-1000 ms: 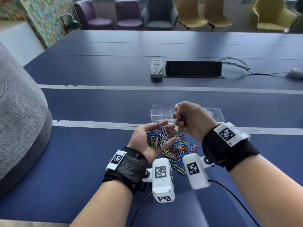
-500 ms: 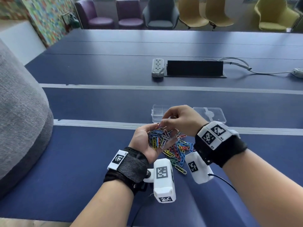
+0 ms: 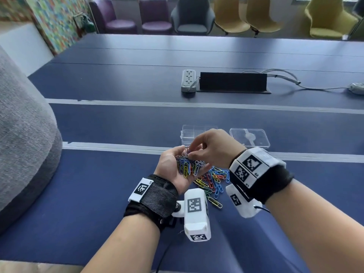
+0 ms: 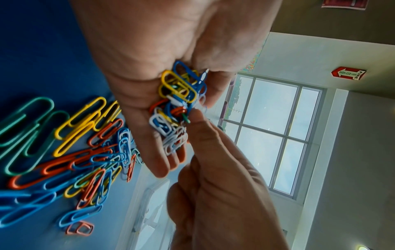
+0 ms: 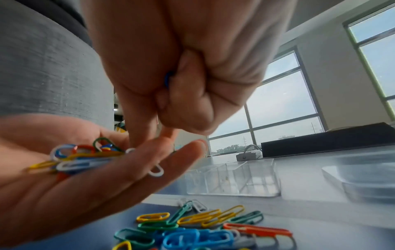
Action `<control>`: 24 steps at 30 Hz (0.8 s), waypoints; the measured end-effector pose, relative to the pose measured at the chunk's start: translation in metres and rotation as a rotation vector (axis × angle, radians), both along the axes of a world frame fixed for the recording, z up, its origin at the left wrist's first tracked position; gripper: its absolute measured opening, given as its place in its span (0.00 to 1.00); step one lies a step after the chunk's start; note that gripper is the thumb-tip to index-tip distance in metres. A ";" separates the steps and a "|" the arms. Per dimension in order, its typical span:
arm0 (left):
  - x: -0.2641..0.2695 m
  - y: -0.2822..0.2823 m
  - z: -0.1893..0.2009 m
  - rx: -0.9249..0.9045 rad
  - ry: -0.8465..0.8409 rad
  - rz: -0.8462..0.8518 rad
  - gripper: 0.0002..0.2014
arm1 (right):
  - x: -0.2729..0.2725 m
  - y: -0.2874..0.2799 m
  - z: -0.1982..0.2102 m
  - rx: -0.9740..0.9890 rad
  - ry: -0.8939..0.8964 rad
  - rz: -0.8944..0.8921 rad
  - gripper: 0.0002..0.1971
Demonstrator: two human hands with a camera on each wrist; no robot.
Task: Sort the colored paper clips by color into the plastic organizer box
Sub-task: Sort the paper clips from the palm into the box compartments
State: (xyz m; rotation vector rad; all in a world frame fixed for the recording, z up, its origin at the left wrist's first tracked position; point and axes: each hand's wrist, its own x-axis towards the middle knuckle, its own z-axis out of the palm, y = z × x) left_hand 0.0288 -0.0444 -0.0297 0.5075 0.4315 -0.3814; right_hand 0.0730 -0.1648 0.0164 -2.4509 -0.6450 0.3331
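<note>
My left hand (image 3: pixel 168 170) lies palm up over the blue table and cups a heap of colored paper clips (image 3: pixel 189 166). From above, my right hand (image 3: pixel 212 146) reaches into that heap, its thumb and forefinger pinching a clip at the left fingertips. A blue clip (image 5: pixel 169 78) is tucked inside the right hand's curled fingers. The green clip end (image 4: pixel 186 119) sits at the pinch. More loose clips (image 3: pixel 214 180) lie on the table under both hands. The clear organizer box (image 3: pixel 194 133) stands open just beyond, with its lid (image 3: pixel 249 137) to its right.
A grey upholstered mass (image 3: pixel 23 144) fills the left side. Farther back on the table are a power strip (image 3: pixel 188 80), a black cable hatch (image 3: pixel 233 82) and grey cables (image 3: pixel 285 77). Chairs line the far edge.
My right hand, a raised fist in front of the box one second ago, has come down and left onto the left palm and now pinches among the clips. The left hand has stayed put.
</note>
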 end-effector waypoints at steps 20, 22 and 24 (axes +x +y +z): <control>-0.001 0.004 0.006 0.032 0.024 0.011 0.17 | 0.044 0.000 0.014 0.522 0.931 -0.514 0.04; -0.001 0.007 0.004 0.028 0.031 0.020 0.17 | 0.056 0.006 0.012 0.451 0.859 -0.528 0.07; 0.000 0.009 0.003 0.024 0.037 0.029 0.17 | 0.066 0.015 0.010 0.376 0.719 -0.508 0.11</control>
